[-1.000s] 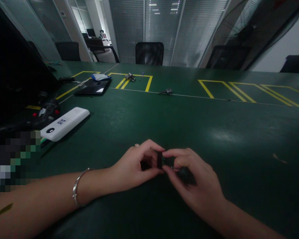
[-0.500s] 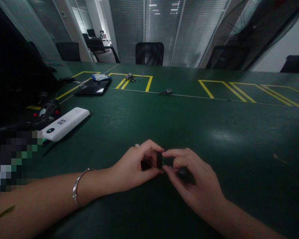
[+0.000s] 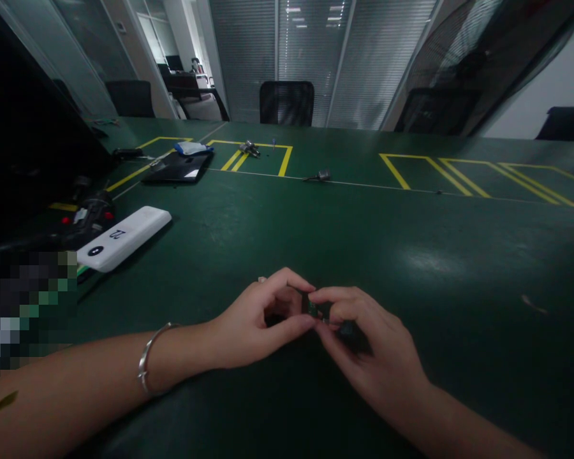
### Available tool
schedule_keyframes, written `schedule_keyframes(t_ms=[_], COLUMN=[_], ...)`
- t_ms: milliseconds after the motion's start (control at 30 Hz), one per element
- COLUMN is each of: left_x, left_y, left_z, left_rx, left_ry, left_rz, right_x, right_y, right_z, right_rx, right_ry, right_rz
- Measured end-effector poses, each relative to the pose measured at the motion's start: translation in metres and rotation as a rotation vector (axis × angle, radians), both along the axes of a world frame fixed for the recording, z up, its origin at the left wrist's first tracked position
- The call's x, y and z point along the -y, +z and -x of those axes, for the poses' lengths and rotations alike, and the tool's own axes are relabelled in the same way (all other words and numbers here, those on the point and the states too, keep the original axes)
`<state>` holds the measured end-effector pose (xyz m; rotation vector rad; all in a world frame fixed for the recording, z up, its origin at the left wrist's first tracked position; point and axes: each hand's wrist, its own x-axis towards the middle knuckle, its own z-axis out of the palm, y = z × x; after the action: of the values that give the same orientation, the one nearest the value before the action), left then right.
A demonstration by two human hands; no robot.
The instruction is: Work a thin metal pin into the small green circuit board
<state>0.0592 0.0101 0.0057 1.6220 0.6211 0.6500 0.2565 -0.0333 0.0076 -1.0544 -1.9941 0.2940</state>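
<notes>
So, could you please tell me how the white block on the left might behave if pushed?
The white block looks rigid, judging by its straight edges. Its flat, elongated shape makes rolling unlikely. Its smooth-looking surface may feel slightly slippery.

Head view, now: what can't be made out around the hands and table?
All in the head view:
- Small green part: mostly covered by the left hand and right hand pinching it.
- Left edge: pixelation masks what lies there.
- Metallic pieces: too small and dim to identify.
- Right forearm: cut off by the bottom edge.
</notes>
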Motion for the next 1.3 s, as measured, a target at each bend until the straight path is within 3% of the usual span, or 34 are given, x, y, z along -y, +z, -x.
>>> schedule_keyframes(t_ms=[467, 700, 1300], left_x=[-0.003, -0.004, -0.004], left_y=[-0.006, -0.007, -0.003], left_z=[-0.001, 0.001, 0.004], left_rx=[0.067, 0.071, 0.053], left_ry=[0.052, 0.083, 0.074], left_rz=[0.071, 0.054, 0.045], right_x=[-0.001, -0.001, -0.002], right_y=[-0.005, -0.011, -0.007], right_z=[-0.003, -0.004, -0.002], right_rx=[-0.031, -0.11, -0.164], right_ry=[0.05, 0.018, -0.028], right_rz=[0.03, 0.117, 0.292])
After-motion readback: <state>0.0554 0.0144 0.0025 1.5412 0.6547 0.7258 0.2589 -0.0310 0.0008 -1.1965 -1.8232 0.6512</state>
